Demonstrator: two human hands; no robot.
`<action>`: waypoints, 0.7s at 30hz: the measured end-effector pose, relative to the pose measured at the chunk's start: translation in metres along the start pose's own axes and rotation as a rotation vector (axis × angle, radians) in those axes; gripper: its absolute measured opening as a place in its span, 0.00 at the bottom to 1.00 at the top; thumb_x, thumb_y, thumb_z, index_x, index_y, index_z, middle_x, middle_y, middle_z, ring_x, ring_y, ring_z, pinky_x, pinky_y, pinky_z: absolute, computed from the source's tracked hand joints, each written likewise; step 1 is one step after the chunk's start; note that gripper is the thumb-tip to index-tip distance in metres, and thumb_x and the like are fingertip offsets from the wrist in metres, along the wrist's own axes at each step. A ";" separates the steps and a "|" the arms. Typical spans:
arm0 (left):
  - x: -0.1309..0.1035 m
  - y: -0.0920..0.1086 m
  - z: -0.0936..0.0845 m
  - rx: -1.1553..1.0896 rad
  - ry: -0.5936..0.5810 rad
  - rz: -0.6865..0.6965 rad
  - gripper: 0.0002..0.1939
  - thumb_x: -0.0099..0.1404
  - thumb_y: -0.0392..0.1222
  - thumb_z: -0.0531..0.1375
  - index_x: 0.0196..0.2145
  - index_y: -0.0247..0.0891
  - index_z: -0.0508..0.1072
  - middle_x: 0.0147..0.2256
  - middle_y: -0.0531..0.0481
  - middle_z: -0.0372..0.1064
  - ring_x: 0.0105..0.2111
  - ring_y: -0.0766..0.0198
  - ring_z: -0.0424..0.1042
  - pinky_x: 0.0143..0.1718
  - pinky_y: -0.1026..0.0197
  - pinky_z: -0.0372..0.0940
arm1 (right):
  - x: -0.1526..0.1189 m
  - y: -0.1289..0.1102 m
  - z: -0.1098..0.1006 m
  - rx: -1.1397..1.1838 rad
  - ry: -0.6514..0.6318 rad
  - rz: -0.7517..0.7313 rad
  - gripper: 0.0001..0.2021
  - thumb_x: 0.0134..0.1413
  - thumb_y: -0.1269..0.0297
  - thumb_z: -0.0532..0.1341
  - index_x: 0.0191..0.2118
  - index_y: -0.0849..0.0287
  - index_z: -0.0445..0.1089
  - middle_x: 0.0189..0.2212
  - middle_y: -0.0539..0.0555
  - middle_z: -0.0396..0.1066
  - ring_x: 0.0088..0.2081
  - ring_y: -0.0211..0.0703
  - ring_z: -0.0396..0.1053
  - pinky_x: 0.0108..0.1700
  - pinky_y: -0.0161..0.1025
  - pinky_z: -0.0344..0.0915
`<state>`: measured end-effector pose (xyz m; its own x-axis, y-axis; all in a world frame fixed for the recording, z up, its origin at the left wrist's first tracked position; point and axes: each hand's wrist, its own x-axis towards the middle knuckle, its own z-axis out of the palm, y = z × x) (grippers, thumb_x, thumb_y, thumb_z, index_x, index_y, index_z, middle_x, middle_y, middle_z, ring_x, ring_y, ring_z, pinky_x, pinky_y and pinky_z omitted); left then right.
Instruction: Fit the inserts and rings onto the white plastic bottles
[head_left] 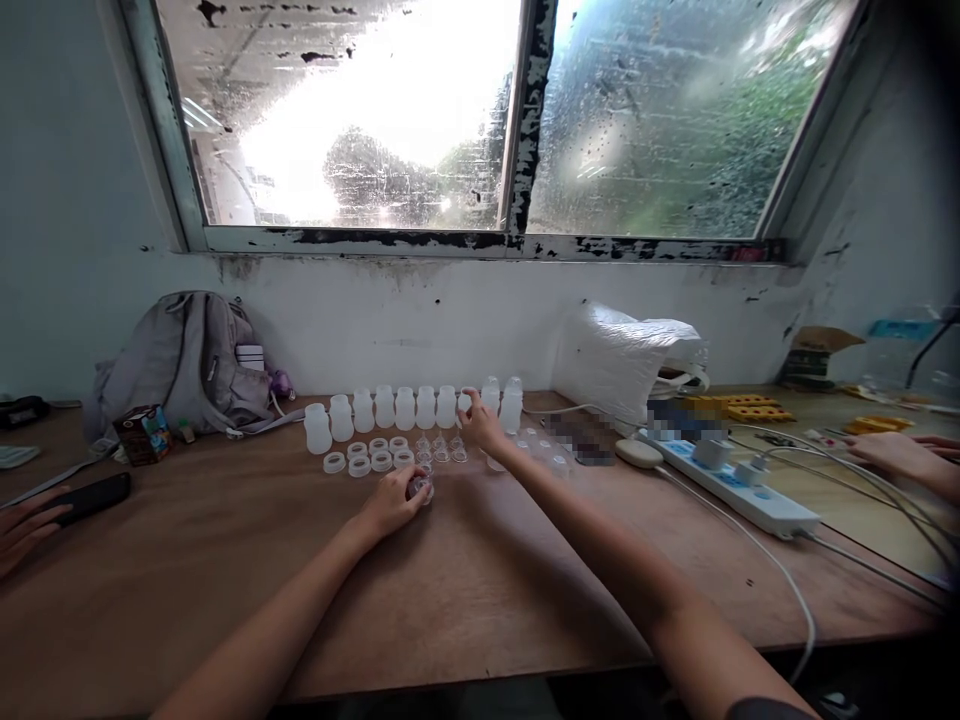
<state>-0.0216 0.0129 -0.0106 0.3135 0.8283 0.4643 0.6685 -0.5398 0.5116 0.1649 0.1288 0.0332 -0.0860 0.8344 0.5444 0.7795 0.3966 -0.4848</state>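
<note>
My left hand (394, 502) has its fingers wrapped round a small clear piece (421, 488) low over the table. Farther back, my right hand (478, 420) reaches to the top of a frosted bottle in the row, its fingers curled; what they grip is too small to tell. Several open frosted bottles (384, 408) stand upright to its left, and capped bottles (511, 405) stand just to its right. In front of the row lie several white rings (359, 467) and several clear nipple-shaped pieces (441, 450). Clear domed covers (559, 464) lie right of my right wrist.
A grey backpack (176, 365) and a small carton (143, 434) are at the left, near another person's hand and a black phone (97, 498). At the right are a power strip (739, 488), cables, a white bag (622, 355) and another person's hands.
</note>
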 end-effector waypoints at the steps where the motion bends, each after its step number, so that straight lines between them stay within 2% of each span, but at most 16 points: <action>1: 0.000 -0.001 0.000 0.012 -0.013 -0.007 0.11 0.57 0.44 0.51 0.36 0.39 0.66 0.35 0.48 0.67 0.36 0.62 0.66 0.37 0.63 0.59 | 0.013 0.004 0.001 -0.068 -0.018 0.061 0.17 0.49 0.67 0.51 0.47 0.63 0.56 0.24 0.55 0.66 0.29 0.43 0.65 0.31 0.36 0.57; 3: -0.001 -0.002 0.000 0.048 -0.033 -0.023 0.12 0.57 0.46 0.51 0.37 0.39 0.66 0.35 0.47 0.67 0.35 0.61 0.66 0.36 0.62 0.59 | 0.032 0.011 0.004 -0.169 -0.075 0.165 0.19 0.49 0.69 0.51 0.49 0.64 0.55 0.27 0.58 0.66 0.30 0.45 0.65 0.31 0.37 0.56; 5: -0.002 -0.002 0.001 0.093 -0.039 -0.033 0.14 0.56 0.48 0.52 0.37 0.39 0.66 0.34 0.46 0.67 0.34 0.60 0.66 0.35 0.61 0.59 | 0.041 0.015 0.007 -0.195 -0.100 0.205 0.18 0.48 0.71 0.51 0.47 0.65 0.56 0.28 0.60 0.66 0.29 0.45 0.65 0.30 0.38 0.56; 8: -0.001 -0.001 0.000 0.113 -0.012 -0.021 0.13 0.55 0.48 0.52 0.36 0.38 0.65 0.34 0.46 0.66 0.34 0.60 0.65 0.35 0.61 0.59 | 0.043 0.016 0.009 -0.197 -0.084 0.193 0.13 0.49 0.71 0.50 0.43 0.66 0.60 0.29 0.63 0.66 0.31 0.48 0.65 0.30 0.38 0.55; 11: 0.000 -0.002 -0.002 0.063 0.039 -0.029 0.12 0.56 0.47 0.52 0.35 0.38 0.64 0.34 0.47 0.65 0.35 0.60 0.65 0.36 0.61 0.58 | 0.039 0.010 0.001 -0.209 -0.061 0.152 0.11 0.50 0.71 0.50 0.40 0.65 0.62 0.29 0.62 0.66 0.33 0.48 0.64 0.31 0.38 0.54; 14: 0.003 -0.004 -0.003 -0.014 0.107 -0.057 0.11 0.56 0.45 0.52 0.36 0.38 0.63 0.34 0.48 0.65 0.35 0.61 0.64 0.36 0.60 0.58 | 0.029 -0.001 -0.018 -0.210 -0.032 0.070 0.10 0.51 0.67 0.50 0.39 0.62 0.62 0.29 0.58 0.65 0.32 0.45 0.63 0.31 0.36 0.54; 18: 0.005 -0.006 -0.004 -0.147 0.224 -0.091 0.10 0.56 0.44 0.52 0.35 0.38 0.63 0.33 0.49 0.64 0.34 0.62 0.64 0.37 0.60 0.58 | -0.003 -0.019 -0.046 -0.115 0.146 -0.130 0.09 0.49 0.61 0.52 0.35 0.59 0.63 0.34 0.56 0.62 0.31 0.40 0.62 0.32 0.36 0.56; 21: 0.007 -0.002 -0.006 -0.307 0.307 -0.134 0.10 0.58 0.45 0.50 0.36 0.38 0.62 0.35 0.49 0.64 0.34 0.63 0.65 0.35 0.61 0.59 | -0.034 -0.029 -0.053 0.078 0.125 -0.245 0.07 0.48 0.62 0.54 0.32 0.58 0.63 0.36 0.55 0.61 0.34 0.40 0.62 0.34 0.36 0.58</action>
<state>-0.0245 0.0186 -0.0041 -0.0078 0.8361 0.5486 0.4440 -0.4887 0.7510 0.1786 0.0685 0.0649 -0.1856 0.6583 0.7295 0.6946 0.6130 -0.3764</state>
